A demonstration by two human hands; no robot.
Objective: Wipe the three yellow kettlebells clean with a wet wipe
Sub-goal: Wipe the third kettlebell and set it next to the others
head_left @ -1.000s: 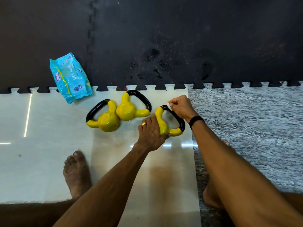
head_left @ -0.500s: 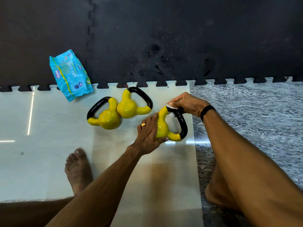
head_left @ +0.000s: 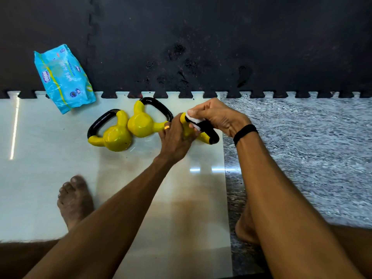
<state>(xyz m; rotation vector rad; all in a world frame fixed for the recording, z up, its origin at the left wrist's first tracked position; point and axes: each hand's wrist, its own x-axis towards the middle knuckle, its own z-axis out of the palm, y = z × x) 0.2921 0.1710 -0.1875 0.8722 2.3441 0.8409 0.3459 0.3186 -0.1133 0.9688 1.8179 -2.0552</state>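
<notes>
Three yellow kettlebells with black handles lie on a pale glossy floor tile. The left kettlebell (head_left: 115,137) and the middle kettlebell (head_left: 142,125) touch each other and lie untouched. My left hand (head_left: 177,137) grips the yellow body of the right kettlebell (head_left: 209,135), hiding most of it. My right hand (head_left: 217,116) presses a white wet wipe (head_left: 192,120) around that kettlebell's black handle, close to where the handle meets the yellow.
A blue pack of wet wipes (head_left: 63,77) lies at the upper left, half on the black foam mat (head_left: 221,47). Grey speckled stone floor (head_left: 302,148) lies to the right. My bare feet (head_left: 74,200) rest on the tile and stone below the kettlebells.
The right kettlebell's handle has swung from pointing away toward the right. My left hand has closed further over its body, and my right hand with the wipe has shifted along the handle.
</notes>
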